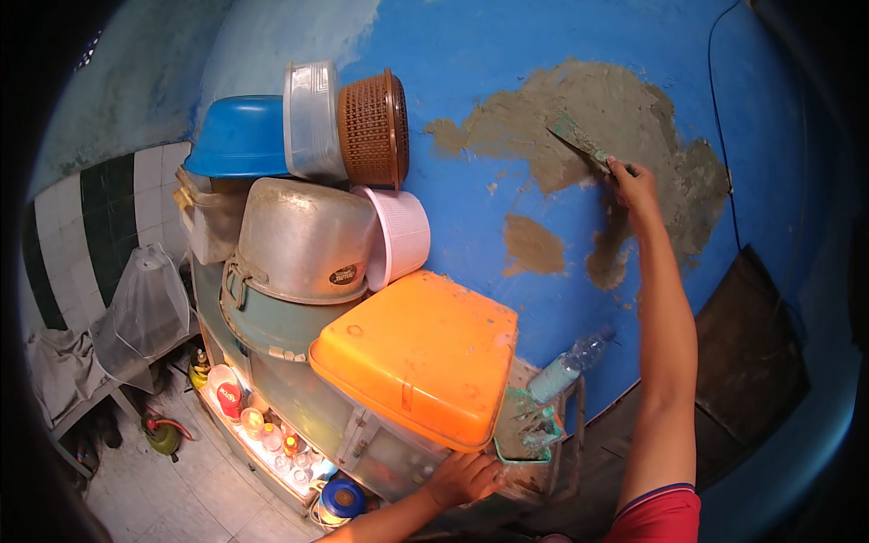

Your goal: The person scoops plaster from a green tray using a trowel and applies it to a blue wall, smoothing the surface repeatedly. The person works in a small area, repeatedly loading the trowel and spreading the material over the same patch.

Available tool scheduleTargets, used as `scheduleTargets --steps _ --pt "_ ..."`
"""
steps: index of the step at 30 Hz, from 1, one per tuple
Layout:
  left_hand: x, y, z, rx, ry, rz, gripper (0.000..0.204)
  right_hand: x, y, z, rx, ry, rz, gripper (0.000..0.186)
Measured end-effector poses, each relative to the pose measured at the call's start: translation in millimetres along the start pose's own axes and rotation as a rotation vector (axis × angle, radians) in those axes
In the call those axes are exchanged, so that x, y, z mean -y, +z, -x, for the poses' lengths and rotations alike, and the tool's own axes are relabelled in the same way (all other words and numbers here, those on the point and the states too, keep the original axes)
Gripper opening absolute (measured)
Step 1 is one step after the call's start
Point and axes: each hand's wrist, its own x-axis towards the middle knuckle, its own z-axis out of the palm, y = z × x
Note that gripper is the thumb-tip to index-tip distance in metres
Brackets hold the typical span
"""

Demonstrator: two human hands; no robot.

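Observation:
My right hand (633, 187) is raised to the blue wall, fingers closed round the handle end of a putty knife (579, 143). Its mortar-smeared blade points up and left, against a patch of grey-brown mortar (625, 100). Smaller mortar patches (532, 244) lie lower on the wall. My left hand (466, 478) is low in the middle, its fingers curled below the orange plastic lid (425, 357); what they grip is hidden. Right beside it stands a green tub (549, 447) with grey mortar inside. A clear plastic bottle with pale green contents (566, 369) leans behind the tub.
Left of the work area, a cabinet (281, 344) carries a large metal pot (308, 235), a blue basin (237, 136), a clear container (312, 122) and brown (371, 127) and pink baskets (400, 235). A dark cable (718, 118) hangs down the wall; a dark panel (756, 335) leans at right.

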Motion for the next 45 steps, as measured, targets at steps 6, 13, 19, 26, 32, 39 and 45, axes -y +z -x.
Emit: scheduleTargets --steps 6,13,19,26,32,39,45 --pt "3 3 1 -0.018 0.046 0.042 0.029 2 -27 11 0.088 -0.032 -0.094 0.029" --pt "1 4 2 -0.007 0.014 0.015 0.028 16 22 0 0.046 -0.094 -0.116 0.032" --pt "2 -1 -3 -0.057 0.035 0.005 0.028 -12 -24 9 -0.011 -0.034 -0.011 0.032" --pt "3 1 -4 -0.046 0.056 0.025 0.028 27 -5 4 0.015 -0.147 -0.213 0.03" --pt "1 -1 -4 -0.035 0.036 0.007 0.028 12 10 -11 -0.103 -0.073 -0.042 0.031" --pt "3 -1 -2 -0.044 0.043 0.027 0.027 6 -17 19 -0.045 -0.094 -0.169 0.031" --pt "2 3 -2 -0.027 0.036 0.009 0.027 22 21 -13 -0.009 -0.153 -0.216 0.032"
